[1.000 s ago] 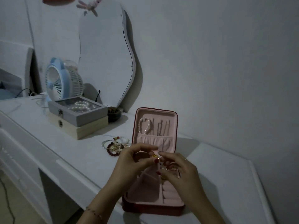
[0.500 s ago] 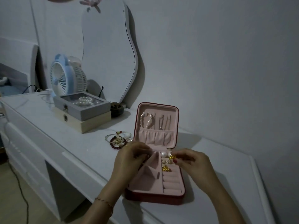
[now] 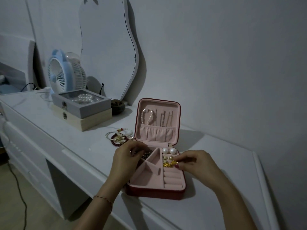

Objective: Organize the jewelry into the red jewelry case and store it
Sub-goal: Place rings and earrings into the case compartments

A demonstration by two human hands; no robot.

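Both hands work over the open red jewelry case on the white dresser.

The case lies near the dresser's front edge, its lid upright, with a pearl bracelet hanging in the lid above a gathered pocket. The right hand pinches a small gold piece between thumb and fingertips over the right-side compartment, just below two large pearl earrings. The left hand curls its fingers at the case's upper-left compartment; whether they grip the dark jewelry there cannot be told. Beaded bracelets lie on the dresser just left of the case, near two stacked boxes and a blue fan.
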